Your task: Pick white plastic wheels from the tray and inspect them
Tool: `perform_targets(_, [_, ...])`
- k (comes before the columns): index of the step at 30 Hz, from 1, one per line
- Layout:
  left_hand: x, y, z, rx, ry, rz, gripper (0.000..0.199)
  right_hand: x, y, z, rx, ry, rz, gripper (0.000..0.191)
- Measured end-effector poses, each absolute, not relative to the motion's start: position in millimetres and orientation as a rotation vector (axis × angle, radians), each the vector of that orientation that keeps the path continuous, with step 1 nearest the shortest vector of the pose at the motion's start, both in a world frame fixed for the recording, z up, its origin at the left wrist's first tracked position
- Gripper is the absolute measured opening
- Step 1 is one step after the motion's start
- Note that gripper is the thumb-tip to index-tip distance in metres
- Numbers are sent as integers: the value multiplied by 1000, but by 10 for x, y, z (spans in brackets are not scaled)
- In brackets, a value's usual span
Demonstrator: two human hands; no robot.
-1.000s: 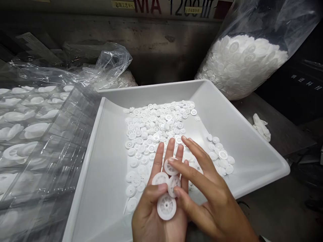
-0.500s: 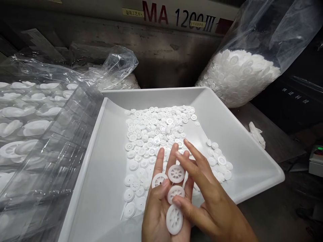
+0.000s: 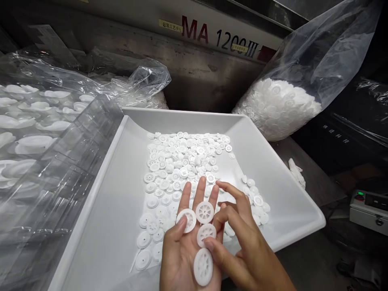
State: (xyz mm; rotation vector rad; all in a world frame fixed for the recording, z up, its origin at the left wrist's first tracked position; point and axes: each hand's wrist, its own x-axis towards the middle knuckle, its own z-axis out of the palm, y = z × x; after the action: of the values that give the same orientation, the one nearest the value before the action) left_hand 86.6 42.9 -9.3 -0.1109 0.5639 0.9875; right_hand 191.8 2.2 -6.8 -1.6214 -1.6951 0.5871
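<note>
Evidently the left hand [image 3: 184,258] is serving as a shallow dish: its palm faces up with the fingers spread, so four white plastic spoked wheels [image 3: 204,213] lie nearly flat with their faces showing. Its grip is loose, the thumb bent over the leftmost wheel [image 3: 189,221], likely to stop it sliding, while the nearest wheel [image 3: 203,267] sits toward the heel of the palm. The right hand [image 3: 247,246] stands close alongside, its grip partly open and the fingers half curled; its thumb touches the middle wheel [image 3: 206,234], seemingly to steady it, without closing around it. Both hands are over the near side of a pale plastic tray [image 3: 280,188], where anything dropped would probably be caught. Its sloping walls seem to keep the loose wheels [image 3: 184,161] contained, thick toward the far side, with a separate cluster [image 3: 257,202] at the foot of the right wall. More wheels fill a clear bag [image 3: 277,109] beyond the far right corner, its tall sides presumably holding the heap together. Along the left lie clear compartment trays [image 3: 79,149] with white pieces, perhaps pocketed to keep them apart. A crumpled white cloth or glove [image 3: 296,173] lies on the dark worktop [image 3: 321,186] to the right.
</note>
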Motion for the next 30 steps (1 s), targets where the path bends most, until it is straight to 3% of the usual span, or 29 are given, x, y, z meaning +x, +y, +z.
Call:
perform_targets(9, [841,424,-44,-163,414,1055,44,1975,3,-63,-1645,-1518,711,6])
perform_targets(15, [848,435,-8,-83,460,1087,47,1952,-29,-124,-1449,-1575,442,12])
perform_targets(21, [802,385,-27,-84,429,1050,48,1963,-55,-86,-1242,-1989,166,13])
perform_targets(30, [854,357,114,-57,555,1039,40,1875,-19,-204,-1240,-1793,-34,17])
